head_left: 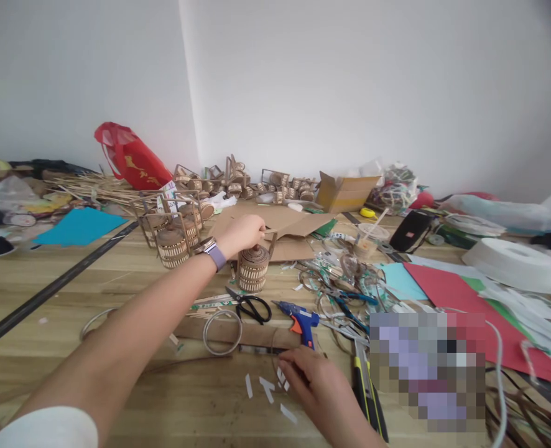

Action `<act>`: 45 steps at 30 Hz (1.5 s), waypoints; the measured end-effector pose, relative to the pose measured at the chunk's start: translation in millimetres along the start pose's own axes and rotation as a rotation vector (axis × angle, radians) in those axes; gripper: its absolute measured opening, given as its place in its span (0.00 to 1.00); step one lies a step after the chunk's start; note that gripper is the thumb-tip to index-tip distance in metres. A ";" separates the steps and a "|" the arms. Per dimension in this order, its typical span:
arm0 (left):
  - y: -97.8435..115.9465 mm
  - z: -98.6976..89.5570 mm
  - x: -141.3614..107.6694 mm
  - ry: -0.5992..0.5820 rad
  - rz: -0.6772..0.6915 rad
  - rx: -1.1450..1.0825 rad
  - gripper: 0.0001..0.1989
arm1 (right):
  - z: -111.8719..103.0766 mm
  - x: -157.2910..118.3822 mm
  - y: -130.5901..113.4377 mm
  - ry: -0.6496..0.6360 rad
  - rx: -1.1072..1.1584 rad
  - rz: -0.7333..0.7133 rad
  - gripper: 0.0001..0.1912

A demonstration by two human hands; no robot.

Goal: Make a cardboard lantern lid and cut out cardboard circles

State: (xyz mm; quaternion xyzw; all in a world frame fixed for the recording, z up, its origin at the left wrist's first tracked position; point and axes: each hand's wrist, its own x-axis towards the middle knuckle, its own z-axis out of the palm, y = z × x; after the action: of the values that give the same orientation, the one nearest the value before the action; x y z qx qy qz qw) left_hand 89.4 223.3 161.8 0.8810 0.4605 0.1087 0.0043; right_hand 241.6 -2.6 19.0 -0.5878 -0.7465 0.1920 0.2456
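Note:
My left hand (246, 235) reaches forward with its fingers closed round the top of the wooden handle of a small lidded bamboo basket (253, 274), which stands upright on the table. My right hand (313, 381) is low at the front, fingers curled together close to the tabletop. Small white strips (266, 391) lie beside its fingertips; whether it pinches anything I cannot make out. Between the hands lie black-handled scissors (253, 308), a blue glue gun (303, 320) with an orange trigger, and a pale ring (222, 333). More handled baskets (173, 249) stand left of my left hand.
Utility knives (367, 389) lie right of my right hand, near blue-handled pliers (352, 305) and tangled strips. Flat cardboard (294, 249) and many little baskets (275, 186) are farther back. Red paper (481, 323) and a black speaker (413, 230) are at right, blue sheets (82, 225) at left.

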 end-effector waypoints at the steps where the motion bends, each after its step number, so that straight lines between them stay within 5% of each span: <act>1: -0.3 -3.1 -0.9 0.014 0.016 0.011 0.15 | 0.2 -0.3 0.5 0.006 0.010 -0.007 0.14; 10: 0.7 -53.0 -32.6 0.129 0.330 0.029 0.11 | -21.5 3.7 7.3 0.259 0.066 -0.070 0.15; 19: 0.7 -81.7 -83.3 -0.126 0.629 -0.171 0.13 | -74.1 45.0 -1.6 0.457 0.214 -0.058 0.17; 28: 23.6 -92.1 -135.9 -0.252 0.762 -0.303 0.15 | -74.6 83.3 -41.4 -0.110 0.733 -0.363 0.23; 33: 15.8 -97.4 -150.1 -0.171 0.702 -0.387 0.18 | -74.8 71.7 -47.6 -0.094 0.778 -0.335 0.23; 39: 25.6 -92.5 -154.6 -0.227 0.218 -0.256 0.23 | -70.2 65.6 -47.5 0.151 0.640 -0.202 0.18; 45: 32.4 -66.9 -146.4 -0.007 0.219 -0.023 0.11 | -52.3 76.0 -45.4 0.231 0.641 -0.147 0.17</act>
State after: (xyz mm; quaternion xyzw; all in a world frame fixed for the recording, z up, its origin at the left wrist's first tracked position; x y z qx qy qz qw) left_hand 21.7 79.5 203.2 0.9264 0.3599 0.1108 0.0039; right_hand 222.8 60.5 98.0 -0.4434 -0.6556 0.3307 0.5140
